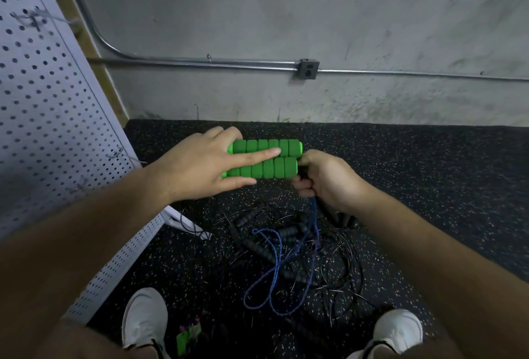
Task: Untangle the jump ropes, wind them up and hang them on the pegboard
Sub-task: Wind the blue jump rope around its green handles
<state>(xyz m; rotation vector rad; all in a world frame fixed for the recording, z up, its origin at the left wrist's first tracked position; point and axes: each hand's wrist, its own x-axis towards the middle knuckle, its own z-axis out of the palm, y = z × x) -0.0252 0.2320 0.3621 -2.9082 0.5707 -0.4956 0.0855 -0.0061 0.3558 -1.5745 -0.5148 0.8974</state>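
Green handles between left hand, right hand.

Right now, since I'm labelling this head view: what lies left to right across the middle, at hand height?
Pegboard → left hand → green handles → right hand, which grips the blue rope.

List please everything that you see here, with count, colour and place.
green handles: two, green, side by side, in the hands
blue rope: one, blue, from right hand down to floor
black ropes: several, black, tangled on floor
pegboard: one, white, left
conduit pipes: two, grey, along wall
outlet box: one, grey, on wall
shoes: two, white, bottom edge
left hand: grips green handles
right hand: pinches blue rope at handles' end
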